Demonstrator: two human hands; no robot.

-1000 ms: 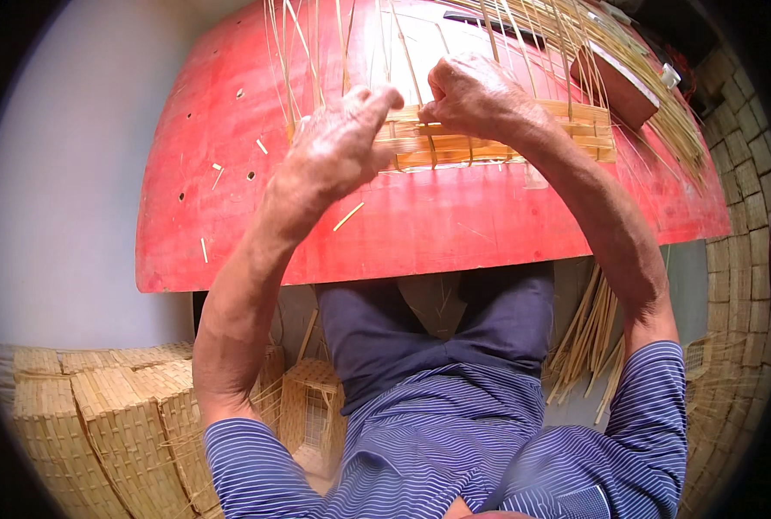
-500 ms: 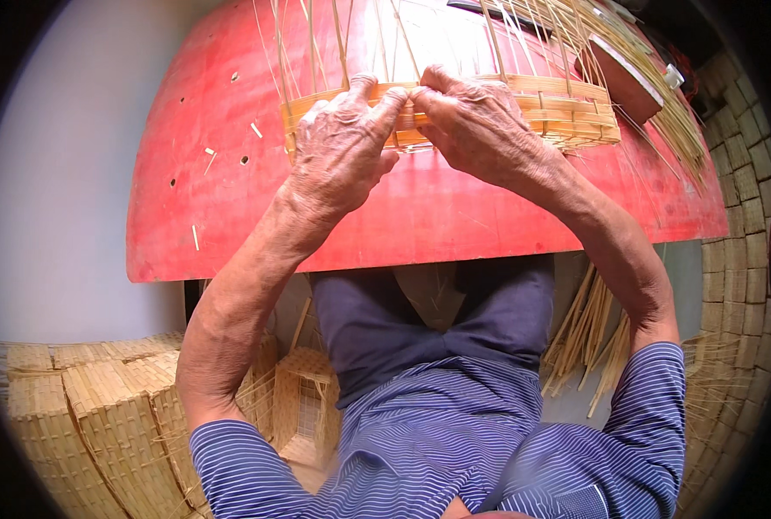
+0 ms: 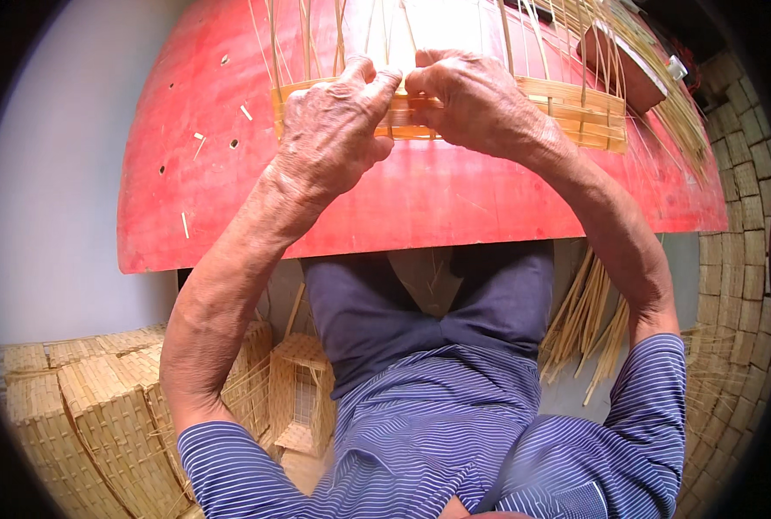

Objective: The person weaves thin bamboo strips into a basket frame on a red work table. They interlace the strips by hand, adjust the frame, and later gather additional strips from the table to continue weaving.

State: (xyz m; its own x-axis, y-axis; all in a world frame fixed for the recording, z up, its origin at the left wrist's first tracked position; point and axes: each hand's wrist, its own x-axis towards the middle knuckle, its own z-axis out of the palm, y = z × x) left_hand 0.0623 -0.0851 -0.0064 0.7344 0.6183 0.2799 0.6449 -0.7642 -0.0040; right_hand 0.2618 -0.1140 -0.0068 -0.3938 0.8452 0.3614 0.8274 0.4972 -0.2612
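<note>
A low, long woven bamboo basket (image 3: 571, 111) rests on the red tabletop, its unwoven upright strips (image 3: 507, 39) standing up from the rim. My left hand (image 3: 332, 121) is closed on the near wall, left of the middle, thumb and fingers pinching the rim. Close beside it, my right hand (image 3: 472, 93) also pinches the rim, its fingers bent over the top band. A short stretch of the woven wall shows between and below the two hands. The hands cover what the fingertips press on.
The red table (image 3: 385, 199) has small holes and several bamboo scraps. At its far right lie a brown block (image 3: 621, 67) and a heap of long bamboo strips (image 3: 693, 130). Woven baskets (image 3: 100, 389) stand at lower left; a strip bundle (image 3: 586, 316) leans below the table's right side.
Both hands have shifted slightly up in the picture, still at the rim. The basket's right part has turned, showing more of its near wall. The whole view has shifted a little.
</note>
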